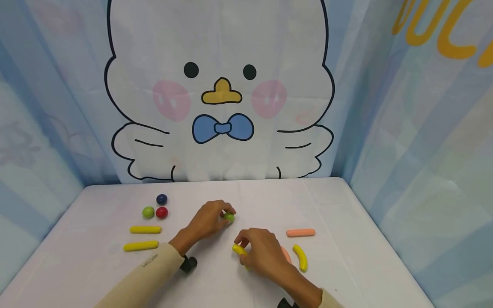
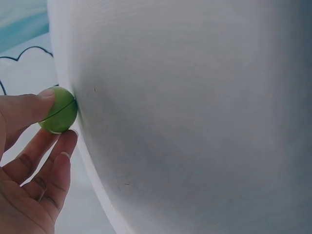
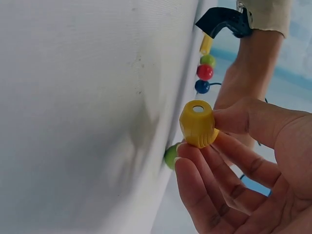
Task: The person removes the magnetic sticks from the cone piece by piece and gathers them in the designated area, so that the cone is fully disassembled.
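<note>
My left hand (image 1: pixel 211 219) pinches a green ball (image 1: pixel 229 217) near the middle of the white table. In the left wrist view a thin seam line runs round this green ball (image 2: pixel 62 114), which touches the tabletop between thumb and fingertips. Closer to me, my right hand (image 1: pixel 263 252) holds a yellow curved tube (image 1: pixel 239 249) between thumb and fingers, its lower part hidden by the hand. The right wrist view shows a hole in the end of the yellow tube (image 3: pixel 196 129), with the green ball (image 3: pixel 170 157) partly behind the fingertips.
Left on the table (image 1: pixel 215 282) lie a blue ball (image 1: pixel 161 199), a green one, a red ball (image 1: pixel 161 212) and two yellow sticks (image 1: pixel 145 229). To the right are an orange stick (image 1: pixel 300 232), another yellow curved tube (image 1: pixel 300 258) and an orange curved piece (image 1: pixel 286 254), partly hidden.
</note>
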### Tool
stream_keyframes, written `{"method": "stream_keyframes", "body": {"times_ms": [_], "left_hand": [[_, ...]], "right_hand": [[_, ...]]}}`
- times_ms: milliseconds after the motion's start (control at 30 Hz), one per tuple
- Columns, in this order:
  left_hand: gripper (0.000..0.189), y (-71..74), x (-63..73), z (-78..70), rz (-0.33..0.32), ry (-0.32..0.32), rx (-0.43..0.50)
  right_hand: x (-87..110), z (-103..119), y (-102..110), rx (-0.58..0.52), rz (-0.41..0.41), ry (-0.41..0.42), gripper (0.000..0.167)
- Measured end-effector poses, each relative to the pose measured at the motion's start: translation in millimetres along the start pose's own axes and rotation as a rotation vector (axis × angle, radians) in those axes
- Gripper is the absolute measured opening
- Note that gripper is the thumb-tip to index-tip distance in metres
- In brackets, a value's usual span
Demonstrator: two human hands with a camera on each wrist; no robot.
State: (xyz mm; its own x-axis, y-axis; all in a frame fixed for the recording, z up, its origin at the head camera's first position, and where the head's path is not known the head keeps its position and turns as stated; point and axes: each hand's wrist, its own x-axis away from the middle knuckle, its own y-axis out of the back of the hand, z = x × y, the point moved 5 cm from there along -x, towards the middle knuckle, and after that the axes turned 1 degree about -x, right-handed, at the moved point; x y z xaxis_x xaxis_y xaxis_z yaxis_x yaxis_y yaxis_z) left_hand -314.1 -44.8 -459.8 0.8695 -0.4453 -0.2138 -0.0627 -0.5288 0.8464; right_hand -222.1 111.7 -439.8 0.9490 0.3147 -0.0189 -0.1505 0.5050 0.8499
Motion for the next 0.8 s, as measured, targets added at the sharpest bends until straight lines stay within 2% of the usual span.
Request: {"method": "stream_keyframes", "body": {"times_ms": [333,800], "left_hand": [[0.026,-0.2,0.8,-1.2,-0.008,0.016,0.005],[0.025,-0.7,1.5,-3.2,-0.018,0.009,-0.001]], "right_hand": [[18.1,-24,14,-0.017,-0.051,-0.058,0.029],[43.8,-48,29,-0.009,-0.165,-0.036,0.03]]}}
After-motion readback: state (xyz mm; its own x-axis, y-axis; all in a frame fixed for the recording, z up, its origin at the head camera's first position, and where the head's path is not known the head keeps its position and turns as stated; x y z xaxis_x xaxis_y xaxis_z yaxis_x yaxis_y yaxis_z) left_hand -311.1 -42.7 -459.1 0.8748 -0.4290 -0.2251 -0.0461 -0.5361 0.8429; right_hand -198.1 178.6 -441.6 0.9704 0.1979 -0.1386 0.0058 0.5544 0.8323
